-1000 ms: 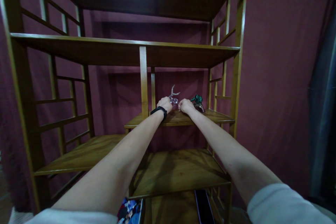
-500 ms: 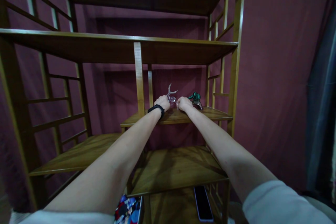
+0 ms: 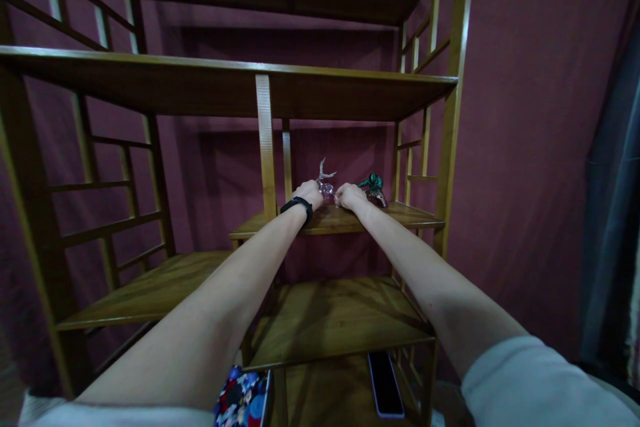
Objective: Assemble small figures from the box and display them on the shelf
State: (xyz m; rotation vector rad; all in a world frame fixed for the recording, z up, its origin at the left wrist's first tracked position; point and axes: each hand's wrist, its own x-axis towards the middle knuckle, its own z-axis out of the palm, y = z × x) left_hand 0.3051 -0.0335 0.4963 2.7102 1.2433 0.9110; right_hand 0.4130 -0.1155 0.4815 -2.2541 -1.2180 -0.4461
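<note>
1. Furthest left stands the brown wooden lattice side point(image 3: 90, 185) of the shelving, with a bare-topped brown wooden board point(image 3: 155, 290) fixed low beside it.
2. Below my left forearm shows a white-edged, boxlike thing point(image 3: 267, 392), mottled blue, red and white; I cannot tell whether that is print or contents.
3. My left hand point(image 3: 309, 194), a black band point(image 3: 299, 205) at its wrist, has its fingers curled against the left side of the ornament; my fingertips are hidden, so I cannot tell whether they clamp it.
4. Between my hands, over the raised brown wooden shelf point(image 3: 330, 229), is the clear, glassy ornament with branching, antler-like prongs point(image 3: 327, 190).
5. My right hand point(image 3: 350, 195) has thumb and fingers pinched together on the ornament's right end.
6. Just beyond that hand sits a dark green and brownish, shiny figure point(image 3: 374, 188) on the same shelf.
7. Far below lies a black-screened phone with a lavender rim point(image 3: 386, 385).
</note>
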